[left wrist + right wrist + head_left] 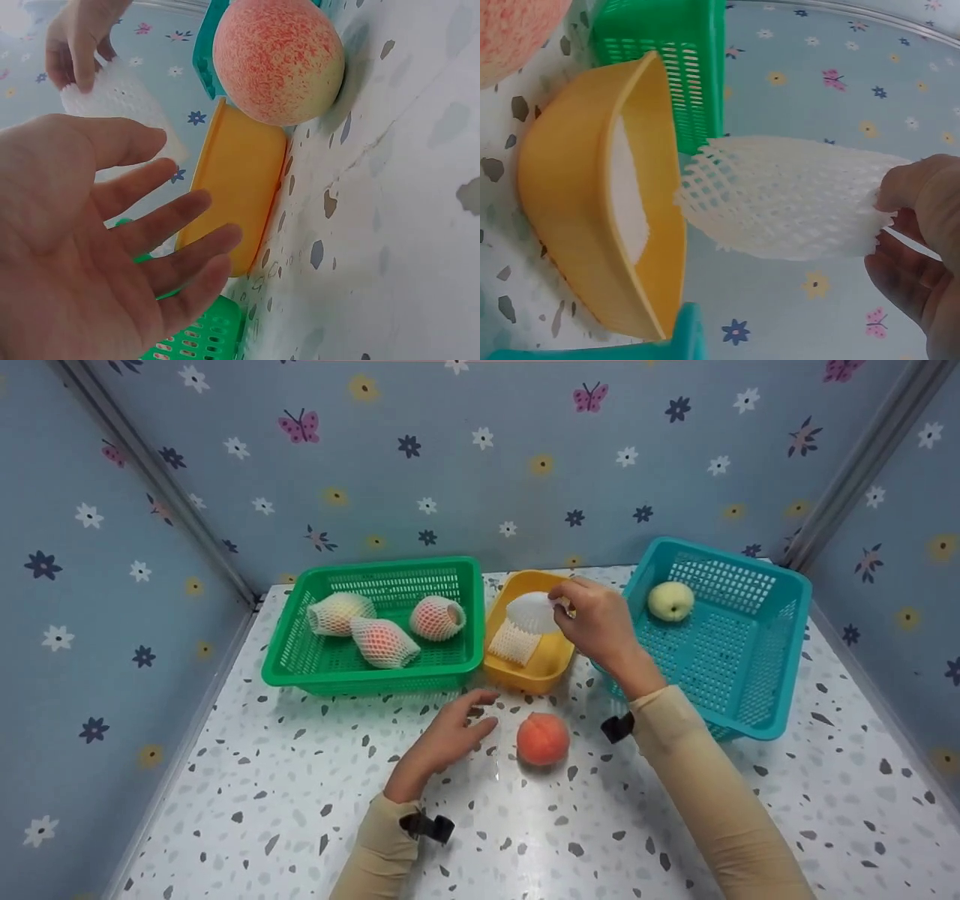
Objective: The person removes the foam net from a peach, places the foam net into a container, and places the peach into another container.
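Observation:
My right hand (596, 619) pinches one end of a white foam net sleeve (787, 196) and holds it over the yellow bin (525, 684). Inside that bin lies another foam net sleeve (514, 643), flat. My left hand (452, 733) is over the table with fingers spread and nothing in them; the left wrist view shows its palm (67, 247). Just to the right of it a bare peach (543, 739) sits on the table, in front of the yellow bin.
On the left a green basket (375, 681) contains three fruits in foam nets, one of them a netted peach (384, 643). A teal basket (796, 637) on the right contains a pale yellow-green fruit (670, 601). Flower-patterned walls (480, 495) enclose the speckled table (300, 795).

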Demonstrator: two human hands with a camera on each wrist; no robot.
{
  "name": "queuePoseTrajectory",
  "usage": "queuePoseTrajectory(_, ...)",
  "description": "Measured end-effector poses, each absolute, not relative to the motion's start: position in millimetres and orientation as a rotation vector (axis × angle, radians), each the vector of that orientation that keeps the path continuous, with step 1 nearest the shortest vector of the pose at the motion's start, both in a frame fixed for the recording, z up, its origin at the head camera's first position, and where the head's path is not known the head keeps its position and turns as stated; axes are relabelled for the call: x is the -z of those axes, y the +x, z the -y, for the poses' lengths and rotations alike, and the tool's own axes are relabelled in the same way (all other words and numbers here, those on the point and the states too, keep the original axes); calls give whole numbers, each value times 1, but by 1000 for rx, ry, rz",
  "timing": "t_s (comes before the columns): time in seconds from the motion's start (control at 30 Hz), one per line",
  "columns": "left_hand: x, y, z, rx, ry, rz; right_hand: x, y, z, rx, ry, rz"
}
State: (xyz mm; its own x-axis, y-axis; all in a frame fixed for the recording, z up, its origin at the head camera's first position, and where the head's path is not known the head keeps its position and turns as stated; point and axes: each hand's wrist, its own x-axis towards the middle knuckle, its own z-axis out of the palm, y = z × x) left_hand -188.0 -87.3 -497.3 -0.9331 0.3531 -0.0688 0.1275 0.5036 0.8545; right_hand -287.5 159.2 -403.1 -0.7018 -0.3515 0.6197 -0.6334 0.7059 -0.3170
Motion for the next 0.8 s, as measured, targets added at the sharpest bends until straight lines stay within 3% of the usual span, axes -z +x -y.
queuePoseTrajectory(0.27,487,-180,75,-845,521,-2983,415,-304,-151,-578,637,2425)
queuePoseTrajectory(0.8,470,-168,66,-199,352,-3317,444,-315,-132,-375,571,2523)
